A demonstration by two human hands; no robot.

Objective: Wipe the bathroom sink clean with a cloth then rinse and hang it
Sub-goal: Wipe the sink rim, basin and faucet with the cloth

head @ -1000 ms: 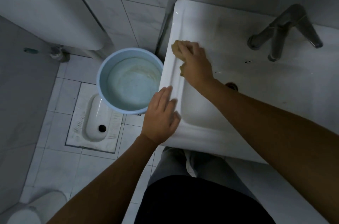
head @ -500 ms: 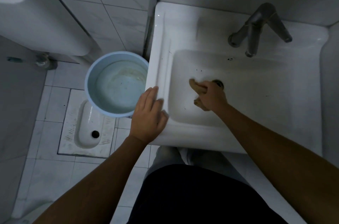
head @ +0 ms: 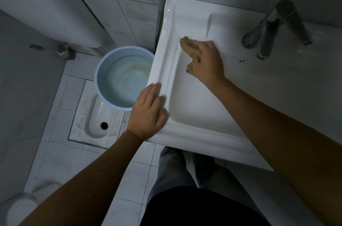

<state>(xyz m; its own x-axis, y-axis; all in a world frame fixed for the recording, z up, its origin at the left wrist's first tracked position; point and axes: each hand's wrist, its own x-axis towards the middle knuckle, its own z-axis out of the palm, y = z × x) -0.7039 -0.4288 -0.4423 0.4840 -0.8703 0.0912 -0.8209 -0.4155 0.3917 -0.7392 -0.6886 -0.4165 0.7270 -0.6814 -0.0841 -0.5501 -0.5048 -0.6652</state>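
A white rectangular sink (head: 199, 133) fills the right half of the view. My right hand (head: 207, 61) presses a yellowish-brown cloth (head: 185, 43) against the basin's upper left corner; the cloth shows beyond the fingertips and beside the thumb. My left hand (head: 148, 113) rests flat with straight fingers on the sink's left rim. A metal tap (head: 268, 37) stands at the back right of the sink.
A light blue bucket (head: 100, 85) holding water stands on the floor just left of the sink, above a white squat toilet pan (head: 96, 122). A grey handle (head: 161, 3) leans in the corner behind the sink. A white cistern (head: 46, 3) hangs at upper left.
My right hand moved the cloth from the basin's bottom near the drain up to its upper left corner. My left hand stayed on the left rim.
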